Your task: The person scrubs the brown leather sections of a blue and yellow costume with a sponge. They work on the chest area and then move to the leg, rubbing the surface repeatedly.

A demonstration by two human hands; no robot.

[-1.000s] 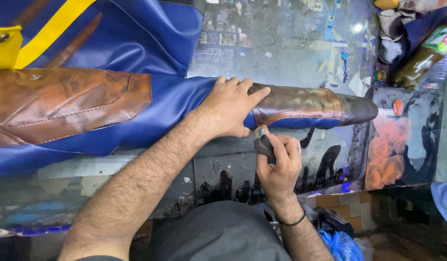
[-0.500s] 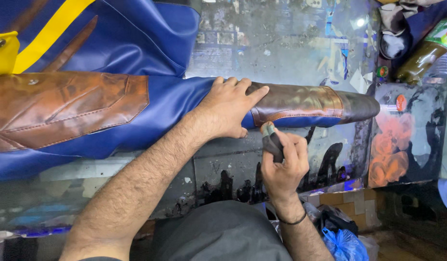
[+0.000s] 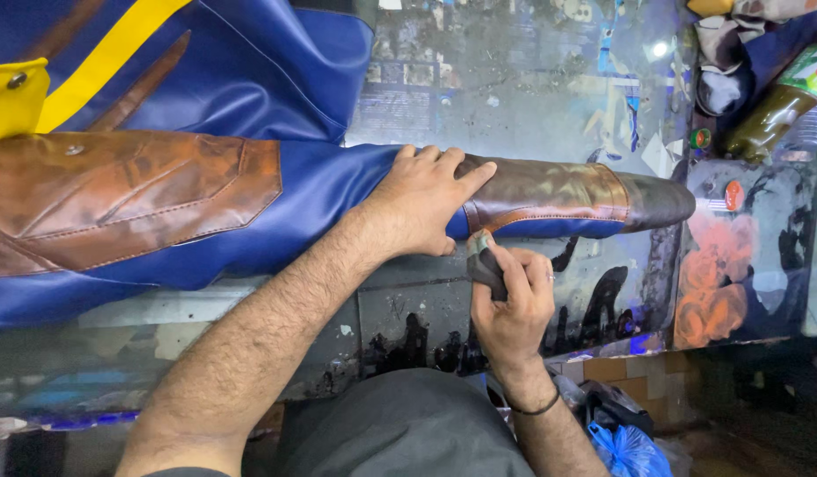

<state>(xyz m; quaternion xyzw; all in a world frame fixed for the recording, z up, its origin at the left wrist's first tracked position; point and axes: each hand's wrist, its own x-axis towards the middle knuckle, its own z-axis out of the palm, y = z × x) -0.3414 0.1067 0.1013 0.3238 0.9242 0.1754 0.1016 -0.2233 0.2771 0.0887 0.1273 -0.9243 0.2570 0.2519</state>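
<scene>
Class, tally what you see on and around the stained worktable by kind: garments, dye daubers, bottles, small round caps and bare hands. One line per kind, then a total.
Blue leather jacket with brown panels and yellow trim: 1
Dark stained dauber pad, pinched in the right hand: 1
Brown liquid bottles: 1
Small round caps (green, orange): 2
Bare hands (left hand, right hand): 2
Total: 7

Left hand [image 3: 422,203]: palm down, fingers spread and extended, pressed flat on the blue-and-brown leather jacket sleeve [image 3: 550,194]; forearm bare, reaching in diagonally from lower left. Right hand [image 3: 513,305]: just below the sleeve, fingers curled tight around a small dark pad [image 3: 484,263], wrist upright.
</scene>
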